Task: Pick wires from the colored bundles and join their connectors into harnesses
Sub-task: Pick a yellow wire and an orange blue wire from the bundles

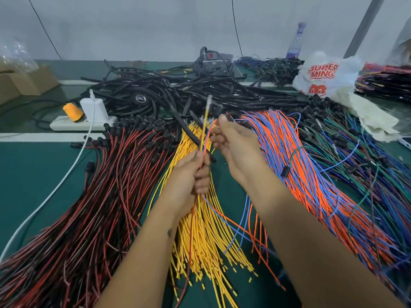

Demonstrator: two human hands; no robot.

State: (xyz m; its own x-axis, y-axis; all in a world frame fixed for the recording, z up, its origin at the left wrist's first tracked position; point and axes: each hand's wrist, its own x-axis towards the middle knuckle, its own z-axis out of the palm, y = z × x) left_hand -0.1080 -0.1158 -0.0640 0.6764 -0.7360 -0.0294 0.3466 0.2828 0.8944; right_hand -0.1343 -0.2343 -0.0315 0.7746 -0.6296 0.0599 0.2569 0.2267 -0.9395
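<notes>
Green table point(33, 174): left hand point(189, 181) fingers grip thin yellow-red-orange wires point(203, 138); right hand point(231, 138) pinches orange-blue wire ends point(214, 124).

Both hands up, mid-frame — fingers curled.
Left hand point(191, 174) fisted upright, thumb on top, forearm running in from the bottom edge. Right hand point(233, 141) higher, fingertips pinched — forearm in from the bottom-right corner.
</notes>
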